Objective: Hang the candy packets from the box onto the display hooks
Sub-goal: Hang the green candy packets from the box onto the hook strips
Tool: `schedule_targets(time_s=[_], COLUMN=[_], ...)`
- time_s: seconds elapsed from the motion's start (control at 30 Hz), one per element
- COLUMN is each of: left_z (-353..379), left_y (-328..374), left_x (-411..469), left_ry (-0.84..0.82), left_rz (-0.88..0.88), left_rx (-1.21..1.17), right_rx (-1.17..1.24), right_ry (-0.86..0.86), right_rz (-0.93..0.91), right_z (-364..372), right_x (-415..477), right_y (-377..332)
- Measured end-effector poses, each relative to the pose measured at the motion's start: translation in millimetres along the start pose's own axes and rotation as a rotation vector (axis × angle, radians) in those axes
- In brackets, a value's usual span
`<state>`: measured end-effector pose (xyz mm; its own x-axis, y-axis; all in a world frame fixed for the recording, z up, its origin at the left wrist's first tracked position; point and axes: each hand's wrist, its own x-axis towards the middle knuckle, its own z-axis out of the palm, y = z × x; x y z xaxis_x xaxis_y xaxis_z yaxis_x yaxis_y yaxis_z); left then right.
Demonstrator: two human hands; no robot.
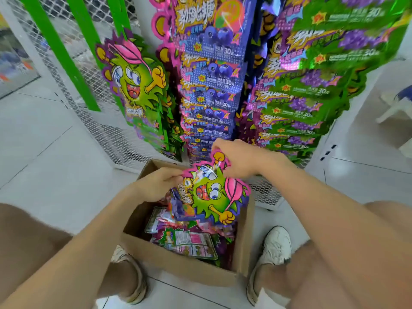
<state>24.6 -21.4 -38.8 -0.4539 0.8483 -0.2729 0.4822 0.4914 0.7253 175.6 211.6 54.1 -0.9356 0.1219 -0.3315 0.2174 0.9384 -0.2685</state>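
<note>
- Open brown cardboard box point(178, 262): I see it on the pale tiled floor point(55, 152), between two white shoes point(270, 253), its far edge near the foot of the white wire-mesh display rack point(107, 130).
- Loose candy packets point(191, 241) inside the box: a jumbled heap, several lying back-side up with printed labels showing.
- Die-cut glossy candy packet with a green cartoon monster face and pink cap point(209, 192): I see it held above the far half of the box, tilted, with the monster lying sideways to my view.
- Left hand point(156, 184): fingers curled shut, pinching the packet's left edge.
- Right hand point(240, 157): fingers closed on the packet's upper edge, by a yellow cartoon fist.
- Green monster packets hanging on the rack point(136, 85): one column at the left side, front packet upright.
- Blue blueberry-print packets point(211, 70): a dense hanging column at the middle of the rack.
- Green and purple grape-print packets point(312, 90): a dense hanging column at the right side.
- Green slanted bars point(60, 52): along the rack's left panel.
- Display hooks: hidden behind the packets; I cannot make them out.
</note>
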Motion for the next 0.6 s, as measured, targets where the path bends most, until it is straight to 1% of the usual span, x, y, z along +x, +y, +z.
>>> schedule_targets(time_s=[0.03, 0.1, 0.17, 0.27, 0.33, 0.37, 0.4, 0.5, 0.53, 0.57, 0.6], left_z=[-6, -14, -21, -34, -45, -51, -56, -73, -80, -86, -93], left_y=[3, 8, 13, 33, 41, 39, 39, 42, 46, 54, 64], left_x=[-5, -14, -20, -29, -34, -34, -37, -42, -44, -48, -53], left_ry=[-0.010, 0.005, -0.007, -0.030, -0.014, -0.006, 0.013, 0.097, 0.102, 0.101, 0.086], left_rz=[-0.005, -0.057, -0.089, -0.125, -0.123, -0.123, -0.131, -0.152, -0.140, -0.130, -0.145], left_rx=[0.002, -0.027, -0.052, -0.053, -0.109, -0.151, -0.189, -0.288, -0.318, -0.323, -0.312], right_rx=[0.026, 0.084, 0.136, 0.192, 0.245, 0.305, 0.372, 0.503, 0.554, 0.580, 0.581], right_ry=[0.060, 0.097, 0.068, -0.065, -0.088, -0.050, 0.035, 0.466, 0.574, 0.643, 0.667], right_rz=[0.005, 0.031, 0.041, 0.058, 0.074, 0.081, 0.081, 0.022, 0.004, -0.033, -0.082], right_z=[-3, -11, -16, -26, -30, -31, -33, -39, -40, -41, -42], right_x=[0, -1, -4, -16, -23, -25, -27, -36, -40, -44, -48], right_y=[2, 2, 3, 5, 6, 6, 4, -14, -21, -29, -37])
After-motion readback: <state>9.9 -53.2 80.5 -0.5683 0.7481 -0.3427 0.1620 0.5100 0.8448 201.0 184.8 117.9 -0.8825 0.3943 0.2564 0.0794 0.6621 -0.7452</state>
